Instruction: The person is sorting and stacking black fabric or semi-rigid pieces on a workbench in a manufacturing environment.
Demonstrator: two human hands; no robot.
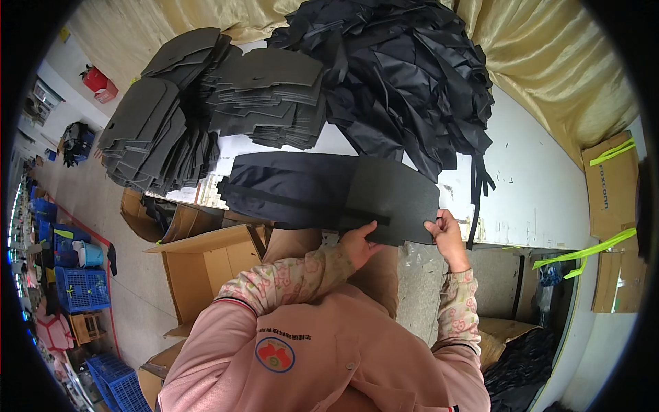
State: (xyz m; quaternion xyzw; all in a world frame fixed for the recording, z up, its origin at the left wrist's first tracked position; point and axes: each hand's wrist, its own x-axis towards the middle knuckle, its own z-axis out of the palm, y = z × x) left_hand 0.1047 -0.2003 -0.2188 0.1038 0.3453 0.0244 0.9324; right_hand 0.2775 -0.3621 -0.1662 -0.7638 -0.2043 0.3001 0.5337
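Observation:
A long black fabric piece (292, 182) with a darker strap along it lies across the table's front edge. At its right end is a stiff dark grey foam panel (398, 192); whether it sits inside or on the fabric I cannot tell. My left hand (360, 247) is closed on the lower edge where fabric and panel meet, thumb on top and fingers mostly hidden below. My right hand (447, 239) pinches the panel's lower right corner between thumb and fingers.
Stacks of grey foam panels (271, 82) stand at the table's back left. A large heap of black fabric pieces (405, 75) rises behind the work. Open cardboard boxes (206, 264) are below left, blue crates (82, 288) farther left. Black material (525, 364) lies below right.

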